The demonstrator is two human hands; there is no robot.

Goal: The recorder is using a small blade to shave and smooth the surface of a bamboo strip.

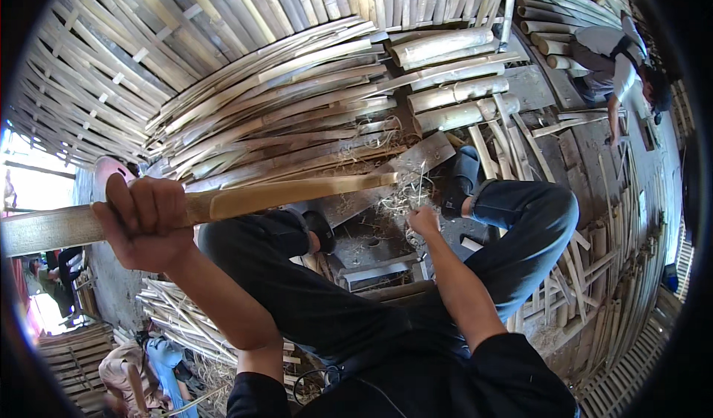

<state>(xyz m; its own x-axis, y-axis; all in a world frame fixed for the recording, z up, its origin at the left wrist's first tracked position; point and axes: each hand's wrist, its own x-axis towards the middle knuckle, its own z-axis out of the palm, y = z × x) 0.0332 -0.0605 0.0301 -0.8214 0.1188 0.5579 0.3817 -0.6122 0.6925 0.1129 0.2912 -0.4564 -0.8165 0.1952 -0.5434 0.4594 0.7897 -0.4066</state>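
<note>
My left hand (152, 221) is raised at the left, its fingers wrapped round a long split bamboo piece (304, 190). The piece slants across in front of me, over my left knee. Its pale, cut end reaches to the middle, and the other end runs out past the left edge. My right hand (425, 222) is a closed fist low between my knees. From it a thin knife blade (421, 183) points upward, beside the bamboo's tip; the handle is hidden in the fist. Curled bamboo shavings (397, 204) lie under and around the blade.
A wooden plank (353, 201) lies between my feet. Ahead are stacked bamboo strips (275, 106) and thick bamboo poles (453, 50). More strips (579, 273) lie at the right. One person (613, 57) bends at the far right; others (141, 373) are at lower left.
</note>
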